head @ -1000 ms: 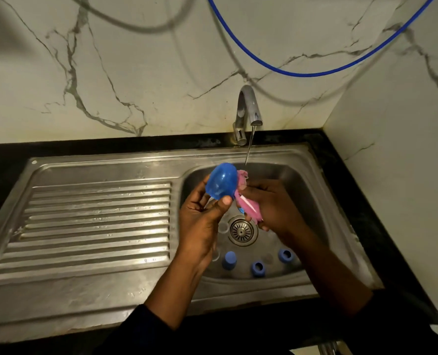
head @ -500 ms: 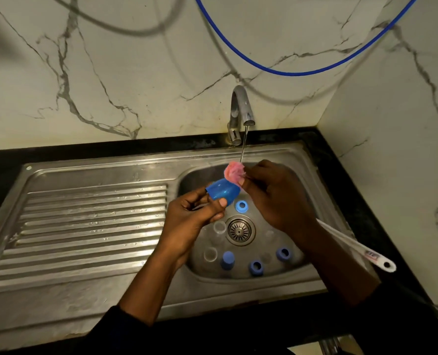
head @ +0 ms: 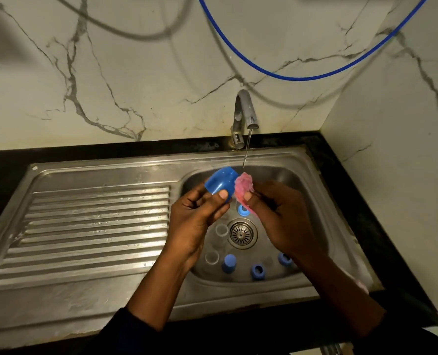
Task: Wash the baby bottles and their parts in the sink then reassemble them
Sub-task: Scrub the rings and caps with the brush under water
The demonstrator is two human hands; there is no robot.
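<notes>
My left hand (head: 194,221) grips a blue bottle cap (head: 220,183) over the sink basin (head: 305,190), thumb on its side. My right hand (head: 276,216) pinches a pink bottle brush (head: 243,187) by its sponge head, which touches the cap's open end under a thin stream from the tap (head: 244,111). In the basin lie a blue ring (head: 243,210), a blue cap (head: 229,263), two more blue rings (head: 258,271) (head: 284,258) and clear nipples (head: 221,230) (head: 212,257) around the drain (head: 241,233).
A ribbed steel draining board (head: 92,229) lies left of the basin. Black counter (head: 110,153) edges the sink. Marble walls stand behind and to the right. A blue hose (head: 297,78) hangs across the wall above the tap.
The cap has turned in my left hand, its open end now facing right. The brush head has moved from inside the cap to its rim. The white brush handle has dropped out of sight.
</notes>
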